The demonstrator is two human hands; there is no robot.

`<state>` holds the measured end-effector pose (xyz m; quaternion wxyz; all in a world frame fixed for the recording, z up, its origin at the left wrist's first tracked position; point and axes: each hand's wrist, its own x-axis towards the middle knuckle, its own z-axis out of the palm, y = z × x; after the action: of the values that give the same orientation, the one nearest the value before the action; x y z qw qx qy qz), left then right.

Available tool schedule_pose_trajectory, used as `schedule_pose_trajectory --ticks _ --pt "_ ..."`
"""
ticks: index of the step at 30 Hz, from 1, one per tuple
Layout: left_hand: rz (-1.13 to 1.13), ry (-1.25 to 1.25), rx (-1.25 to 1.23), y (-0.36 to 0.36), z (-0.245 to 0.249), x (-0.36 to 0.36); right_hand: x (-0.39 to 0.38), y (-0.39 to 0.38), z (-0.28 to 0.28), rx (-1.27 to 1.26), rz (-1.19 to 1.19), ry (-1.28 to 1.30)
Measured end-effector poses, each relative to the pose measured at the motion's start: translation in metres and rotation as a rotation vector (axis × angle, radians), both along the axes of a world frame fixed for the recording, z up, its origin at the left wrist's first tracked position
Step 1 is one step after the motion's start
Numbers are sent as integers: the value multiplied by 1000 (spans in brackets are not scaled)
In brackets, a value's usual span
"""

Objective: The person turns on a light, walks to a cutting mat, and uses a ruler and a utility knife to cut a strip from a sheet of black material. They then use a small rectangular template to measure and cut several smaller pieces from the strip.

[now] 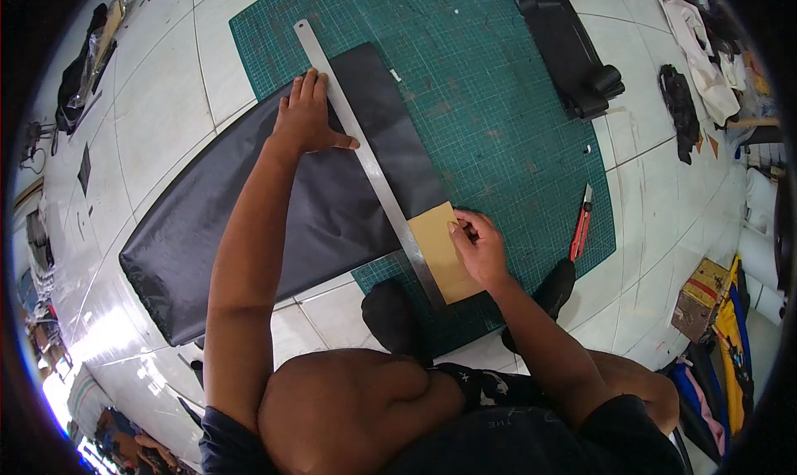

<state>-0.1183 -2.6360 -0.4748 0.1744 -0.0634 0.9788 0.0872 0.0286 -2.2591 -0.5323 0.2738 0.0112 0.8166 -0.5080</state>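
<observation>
On the person's dark shirt [531, 446], at five o'clock of the view, there are faint letters which seem to read "THE"; the print on the carton box [701, 299], between three and four o'clock, is too small for reading. I count one steel ruler [374, 172], one dark sheet [241, 201], one yellowish card [440, 259], one red cutter knife [582, 226], one green cutting mat [515, 151] and two dark-covered feet [392, 313]. The ruler lies slanting from eleven o'clock to five o'clock, across the dark sheet, which extends toward nine o'clock and is partly on the mat. The left hand [309, 114], at eleven o'clock, is open and spread, with its fingers at the ruler's edge and its thumb upon the ruler. The right hand [480, 247], between three and four o'clock, is half curled at the card; whether it pinches or only presses, I cannot tell. The card sits between four and five o'clock, along the ruler. The knife rests on the mat at three o'clock, its blade pointing toward twelve. Black bands [560, 43] lie between one and two o'clock.
</observation>
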Motion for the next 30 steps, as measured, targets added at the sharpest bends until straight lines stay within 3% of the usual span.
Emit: schedule_pose_trajectory --ticks 2,7,9,11,14,17,20,23,26,28,30 --pt "-3 -45 -34 2 7 -1 -10 8 8 -59 27 -136" --pt "-50 -63 -211 13 14 -4 -55 59 43 235 -163 386" --pt "-64 -32 -275 19 15 -1 -78 111 44 755 -99 736" --pt "-92 -57 -298 28 16 3 -88 136 50 1062 -433 498" --pt "-103 -98 -248 29 19 5 -81 212 8 1400 -243 430" --pt "-103 -88 -187 22 12 8 -80 180 55 1239 -176 210" --pt "-109 -104 -163 22 12 12 -75 181 43 1018 -364 140" --pt "-128 -172 -205 32 23 14 -78 174 46 903 -342 625" --pt "-153 -220 -275 39 22 16 -123 211 -10 -221 -770 172" --pt "-157 -242 -291 41 20 14 -123 74 87 429 -344 388" --pt "-147 -281 -277 42 23 12 -142 35 99 505 55 326"
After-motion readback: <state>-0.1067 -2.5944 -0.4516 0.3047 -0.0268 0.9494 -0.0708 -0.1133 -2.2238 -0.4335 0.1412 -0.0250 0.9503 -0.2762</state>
